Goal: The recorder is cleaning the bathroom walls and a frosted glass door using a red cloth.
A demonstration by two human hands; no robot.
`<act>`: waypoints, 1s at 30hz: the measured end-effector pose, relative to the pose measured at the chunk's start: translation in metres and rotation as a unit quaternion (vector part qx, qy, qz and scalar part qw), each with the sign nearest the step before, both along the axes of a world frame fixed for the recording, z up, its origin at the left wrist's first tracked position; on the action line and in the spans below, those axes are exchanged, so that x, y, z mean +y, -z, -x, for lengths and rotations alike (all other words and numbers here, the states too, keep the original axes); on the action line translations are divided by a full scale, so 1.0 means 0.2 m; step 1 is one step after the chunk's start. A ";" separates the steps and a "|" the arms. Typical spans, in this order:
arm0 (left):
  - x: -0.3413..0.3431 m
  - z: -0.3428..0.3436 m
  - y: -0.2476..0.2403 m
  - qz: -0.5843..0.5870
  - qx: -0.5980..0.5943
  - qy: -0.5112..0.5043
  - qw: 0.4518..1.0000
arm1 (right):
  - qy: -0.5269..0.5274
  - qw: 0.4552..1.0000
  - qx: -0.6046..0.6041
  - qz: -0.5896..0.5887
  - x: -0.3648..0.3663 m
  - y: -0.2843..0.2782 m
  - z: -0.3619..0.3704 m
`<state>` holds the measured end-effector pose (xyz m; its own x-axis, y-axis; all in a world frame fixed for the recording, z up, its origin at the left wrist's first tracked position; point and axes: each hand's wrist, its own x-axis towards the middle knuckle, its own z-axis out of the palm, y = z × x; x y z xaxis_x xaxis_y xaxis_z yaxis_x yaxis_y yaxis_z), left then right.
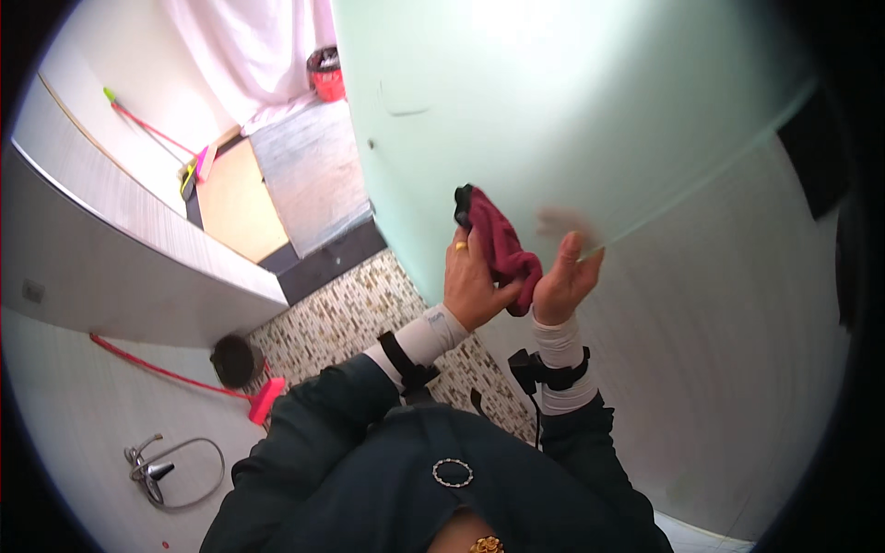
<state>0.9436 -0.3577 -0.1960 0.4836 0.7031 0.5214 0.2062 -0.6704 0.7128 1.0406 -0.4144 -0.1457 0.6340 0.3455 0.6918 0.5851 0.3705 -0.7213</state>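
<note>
Before a wide, smooth, pale green panel (442,83), a crumpled, dark red fabric cloth (498,238) is looking light and soft, its bunched middle probably offering the best hold. The left hand (474,281) is gripping it with curled fingers; the right hand (564,284) is standing half open beside it, seemingly holding nothing; whether touching, I cannot tell.

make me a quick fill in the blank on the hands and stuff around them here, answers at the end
1. The left hand wears a gold ____.
2. The left hand holds a cloth that is mostly dark ____.
3. The curtain beside the red bin is ____.

Missing words: ring; red; pink.
</note>
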 end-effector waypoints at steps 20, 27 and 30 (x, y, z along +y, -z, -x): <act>0.10 0.26 0.92 0.279 -0.087 0.139 0.946 | 0.061 0.997 -0.044 -0.017 0.01 0.04 -0.08; 0.24 0.06 1.12 0.775 -0.119 0.214 0.583 | 0.074 0.996 -0.015 -0.041 0.04 0.00 -0.13; 0.20 -0.03 1.10 0.820 -0.169 0.171 0.519 | 0.072 0.997 -0.015 -0.030 0.03 0.00 -0.13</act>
<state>0.9505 -0.3173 -0.4152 0.8024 0.2381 -0.5472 -0.0478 0.9397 0.3387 1.0671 -0.4094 -0.1466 0.6534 0.2096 0.7274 0.6559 0.3231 -0.6822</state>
